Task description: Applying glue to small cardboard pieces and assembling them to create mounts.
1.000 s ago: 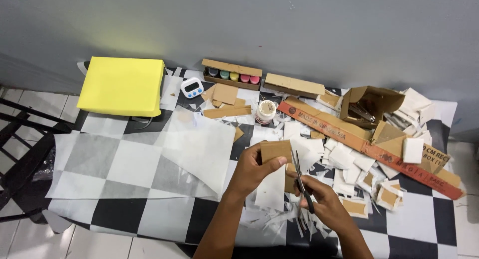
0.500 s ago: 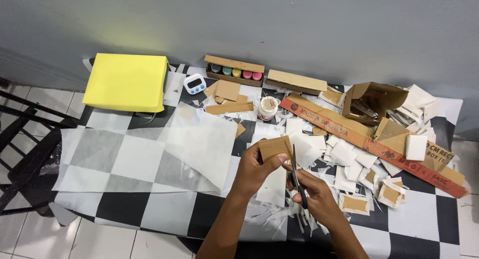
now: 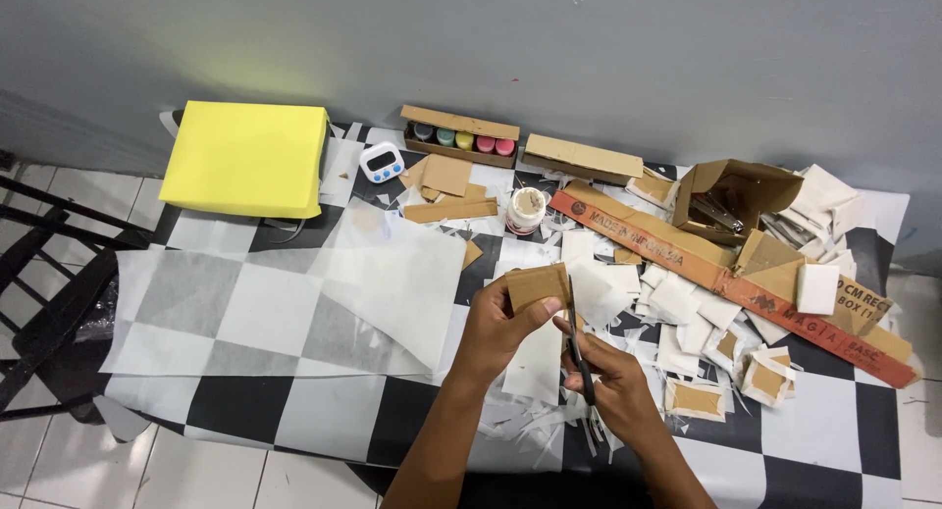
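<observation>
My left hand [image 3: 500, 325] holds a small brown cardboard rectangle [image 3: 538, 285] with a white sheet of paper [image 3: 536, 360] hanging below it, over the checkered table. My right hand [image 3: 612, 381] grips a pair of scissors [image 3: 577, 344] whose blades point up along the right edge of the cardboard piece. Thin white paper strips [image 3: 559, 432] lie on the table under both hands.
A yellow box [image 3: 247, 158] sits at the back left beside a small white timer [image 3: 381, 162]. A tray of paint pots [image 3: 459, 136], a white glue jar [image 3: 527, 211], a long red-printed cardboard strip [image 3: 706, 264], an open cardboard box [image 3: 734, 197] and several paper-covered squares [image 3: 699, 399] crowd the right. White sheets [image 3: 294, 303] cover the left.
Both hands have lifted slightly and moved together; the scissor blades now run along the right edge of the cardboard piece. The view has shifted a little.
</observation>
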